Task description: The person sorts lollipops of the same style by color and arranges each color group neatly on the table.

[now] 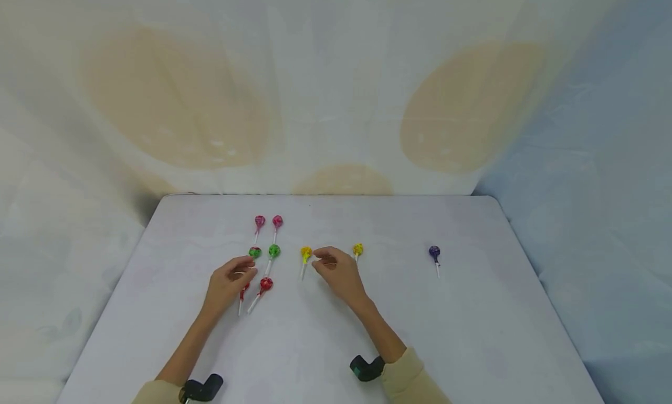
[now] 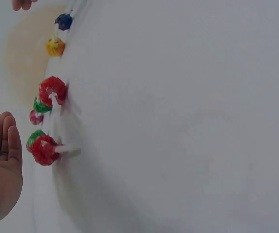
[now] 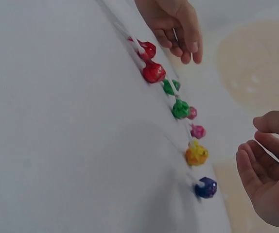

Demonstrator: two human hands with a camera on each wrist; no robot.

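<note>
Several wrapped lollipops lie in pairs on a white table (image 1: 336, 334): two pink (image 1: 259, 221), two green (image 1: 274, 251), two red (image 1: 266, 284), two yellow (image 1: 306, 253), and one purple (image 1: 434, 252) alone to the right. My left hand (image 1: 247, 270) hovers over the left red lollipop (image 1: 244, 288) with relaxed fingers and holds nothing; the left wrist view shows the palm (image 2: 1, 160) open beside a red lollipop (image 2: 44, 149). My right hand (image 1: 320, 259) sits between the two yellow lollipops, fingertips close to the left one, loosely curled and empty (image 3: 268, 179).
A pale cloth backdrop (image 1: 336, 101) with beige spots hangs behind the table. The table's rear edge (image 1: 325, 195) runs just beyond the pink lollipops. Bare tabletop stretches in front of the hands and to the right of the purple lollipop.
</note>
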